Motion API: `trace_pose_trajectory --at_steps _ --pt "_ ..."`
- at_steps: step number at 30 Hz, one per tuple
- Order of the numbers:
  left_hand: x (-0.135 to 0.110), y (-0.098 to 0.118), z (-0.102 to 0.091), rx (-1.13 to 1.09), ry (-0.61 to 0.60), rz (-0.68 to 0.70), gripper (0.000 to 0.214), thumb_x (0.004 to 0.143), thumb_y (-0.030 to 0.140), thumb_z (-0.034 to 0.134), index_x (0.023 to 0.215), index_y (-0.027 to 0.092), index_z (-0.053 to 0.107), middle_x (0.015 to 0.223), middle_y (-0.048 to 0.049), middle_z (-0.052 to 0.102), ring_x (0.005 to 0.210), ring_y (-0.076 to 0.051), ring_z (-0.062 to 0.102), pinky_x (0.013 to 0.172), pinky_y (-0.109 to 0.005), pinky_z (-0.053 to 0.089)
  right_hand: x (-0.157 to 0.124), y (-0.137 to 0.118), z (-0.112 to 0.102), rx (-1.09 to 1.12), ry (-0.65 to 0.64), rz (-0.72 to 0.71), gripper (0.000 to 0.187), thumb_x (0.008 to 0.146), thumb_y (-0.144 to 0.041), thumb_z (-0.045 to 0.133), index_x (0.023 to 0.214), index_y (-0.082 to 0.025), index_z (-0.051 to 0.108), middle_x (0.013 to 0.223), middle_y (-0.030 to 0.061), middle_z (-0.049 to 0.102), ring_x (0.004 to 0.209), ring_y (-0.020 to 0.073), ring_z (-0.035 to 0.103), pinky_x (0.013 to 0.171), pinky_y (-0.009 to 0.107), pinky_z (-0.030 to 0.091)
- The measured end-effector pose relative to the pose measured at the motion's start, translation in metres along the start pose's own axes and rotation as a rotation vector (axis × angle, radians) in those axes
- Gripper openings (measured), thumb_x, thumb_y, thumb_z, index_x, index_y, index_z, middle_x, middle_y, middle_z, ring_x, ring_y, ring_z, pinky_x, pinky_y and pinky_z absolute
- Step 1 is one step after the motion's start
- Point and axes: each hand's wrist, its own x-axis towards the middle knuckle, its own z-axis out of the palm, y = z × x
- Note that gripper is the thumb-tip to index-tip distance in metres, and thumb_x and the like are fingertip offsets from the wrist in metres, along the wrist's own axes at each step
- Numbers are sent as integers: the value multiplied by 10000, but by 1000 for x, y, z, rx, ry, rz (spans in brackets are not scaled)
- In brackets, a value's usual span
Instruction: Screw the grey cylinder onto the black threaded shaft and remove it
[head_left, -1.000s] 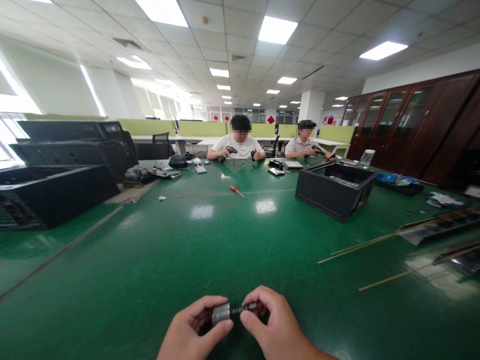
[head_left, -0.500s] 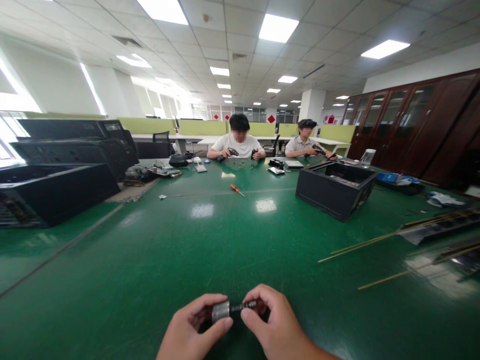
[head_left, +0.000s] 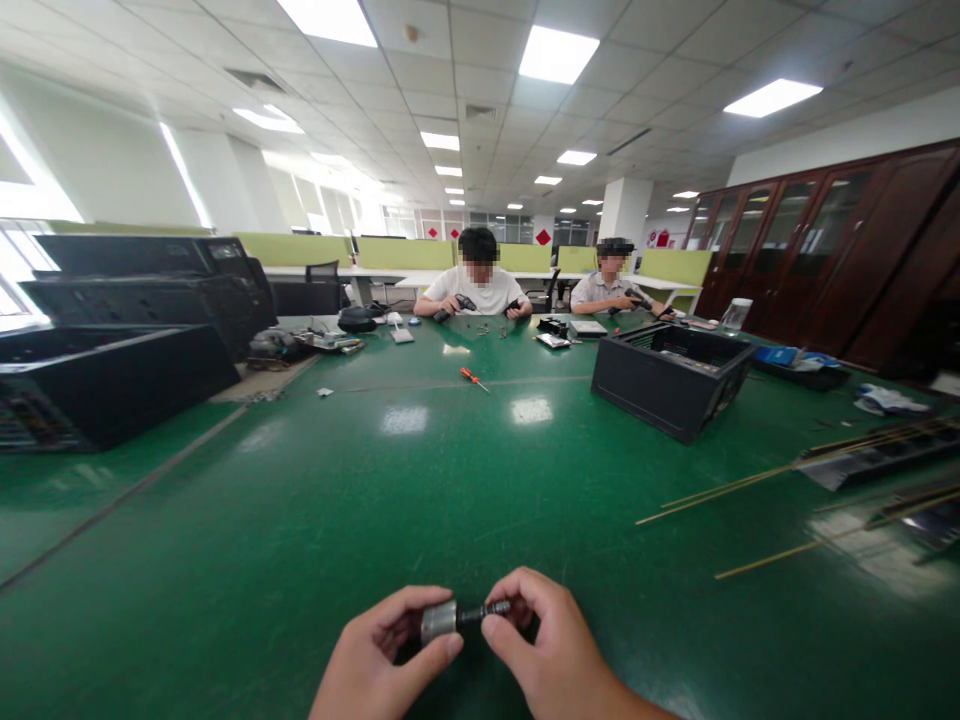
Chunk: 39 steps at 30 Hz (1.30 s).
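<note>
Low in the middle of the view, my left hand [head_left: 379, 655] pinches a small grey metal cylinder [head_left: 439, 620] between thumb and fingers. A thin dark shaft [head_left: 485, 610] sticks out of the cylinder to the right. My right hand [head_left: 544, 645] is closed on the far end of that shaft with thumb and forefinger. Both hands hover just above the green table [head_left: 315, 520].
Black computer cases [head_left: 112, 330] are stacked at the left. An open black case [head_left: 667, 375] stands at the right, with thin rods [head_left: 720, 490] and metal panels [head_left: 877, 450] nearer the edge. A red-handled screwdriver [head_left: 472, 378] lies mid-table. Two people [head_left: 480, 285] sit at the far end holding tools.
My hands and the cylinder have barely shifted; the view has tilted slightly. The person at the far end has moved their hands a little.
</note>
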Motion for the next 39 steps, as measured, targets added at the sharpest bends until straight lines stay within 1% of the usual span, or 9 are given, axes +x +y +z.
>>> trace_pose_trajectory --at_steps 3,13,16,23,39 --pt "0 -4 -1 -6 15 10 372 661 380 839 957 179 737 919 -76 776 893 -285 731 828 -313 590 1 0 0 -4 3 -3 67 781 -157 637 830 -167 682 725 -6 593 667 141 550 647 241 413" --pt "1 -7 -2 -12 16 5 384 666 393 838 967 179 733 914 -75 777 879 -272 731 821 -299 581 1 0 0 -1 5 13 68 782 -158 630 824 -163 683 717 -6 595 665 139 548 639 236 409" --pt "1 -4 -2 -14 13 -6 382 664 394 837 964 182 731 915 -74 778 883 -269 730 818 -293 577 0 0 0 7 6 14 71 784 -159 629 829 -164 683 725 -2 599 672 142 552 644 237 412" --pt "0 7 -1 -21 42 -26 389 610 386 851 916 175 737 884 -79 780 859 -275 733 795 -297 579 -1 0 0 35 -1 17 64 798 -175 635 843 -173 681 734 2 608 673 151 563 641 244 411" --pt "1 10 0 -55 51 -27 383 599 372 860 904 172 742 861 -77 780 839 -272 736 778 -291 585 -1 1 0 79 14 32 79 820 -197 627 876 -171 675 744 7 617 676 153 562 640 247 414"
